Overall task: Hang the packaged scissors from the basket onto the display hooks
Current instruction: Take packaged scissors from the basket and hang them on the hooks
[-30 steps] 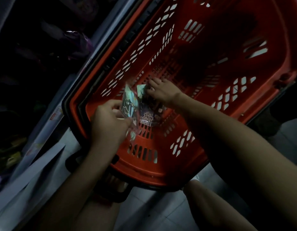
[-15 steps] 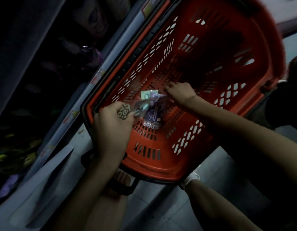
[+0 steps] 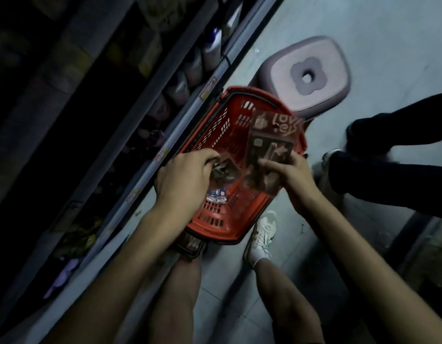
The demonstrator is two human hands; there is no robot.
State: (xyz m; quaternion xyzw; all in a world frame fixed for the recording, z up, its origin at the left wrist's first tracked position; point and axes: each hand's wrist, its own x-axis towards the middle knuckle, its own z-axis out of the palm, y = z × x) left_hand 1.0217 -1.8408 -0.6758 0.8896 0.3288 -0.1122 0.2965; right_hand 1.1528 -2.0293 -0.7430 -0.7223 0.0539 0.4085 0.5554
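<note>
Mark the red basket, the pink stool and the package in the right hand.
red basket (image 3: pixel 215 230): head view, near end wall below the slots.
pink stool (image 3: pixel 334 70): head view, seat top beside the hole.
package (image 3: pixel 272 142): head view, upper printed card.

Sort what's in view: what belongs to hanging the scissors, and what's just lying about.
Job: packaged scissors in the right hand; smaller pack in the left hand; red basket. No display hooks in view.
Lying about: pink stool; white shoe; shelf goods; another person's dark legs.
</note>
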